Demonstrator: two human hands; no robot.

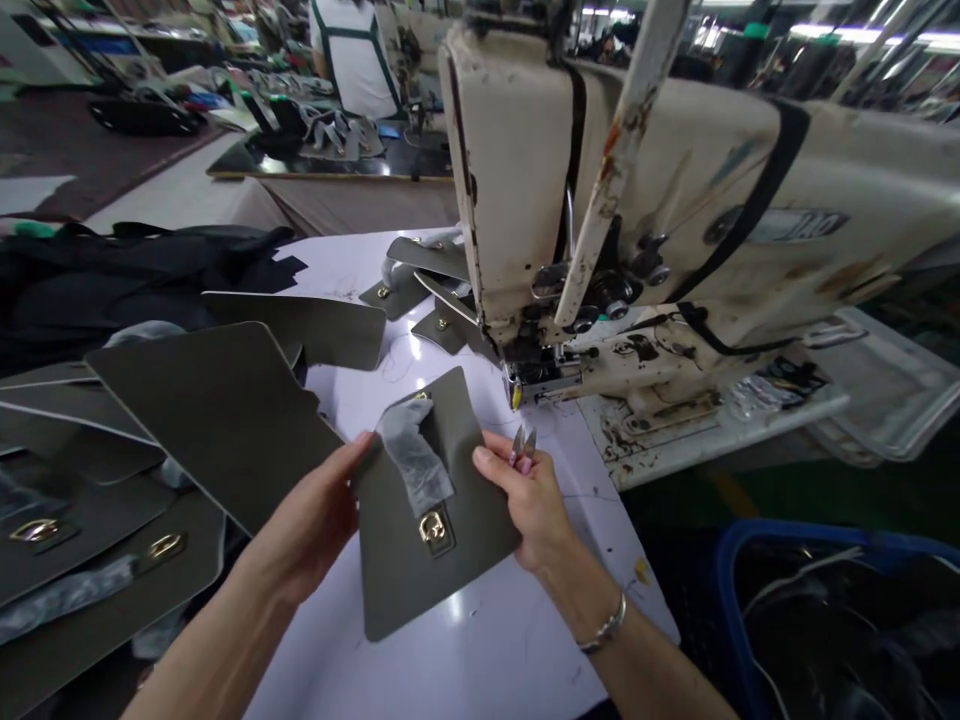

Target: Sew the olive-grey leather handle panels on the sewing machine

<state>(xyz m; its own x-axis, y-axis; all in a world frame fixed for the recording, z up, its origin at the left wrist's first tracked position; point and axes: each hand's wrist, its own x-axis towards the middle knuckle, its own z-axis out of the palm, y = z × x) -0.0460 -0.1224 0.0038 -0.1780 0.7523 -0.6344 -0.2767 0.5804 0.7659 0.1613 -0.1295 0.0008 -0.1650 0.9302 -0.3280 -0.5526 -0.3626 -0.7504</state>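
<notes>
Between my hands is a dark olive bag panel [472, 520], tilted above the white table. A plastic-wrapped handle [414, 462] runs across it, with a gold buckle [433, 528] at its near end. My left hand [319, 520] grips the panel's left edge, thumb on top, other fingers hidden beneath. On the opposite edge, my right hand [529, 500] pinches the panel and also keeps a small pair of thread snips [523, 450] in its palm, blades pointing up. A silver bracelet circles the right wrist.
A sewing machine [510, 170] stands just beyond the panel, its needle area near my right hand. More olive panels [217, 410] pile up at left, beside black fabric [135, 280]. Others lie behind, near the machine. A blue bin [731, 560] sits at lower right. A person is in the background.
</notes>
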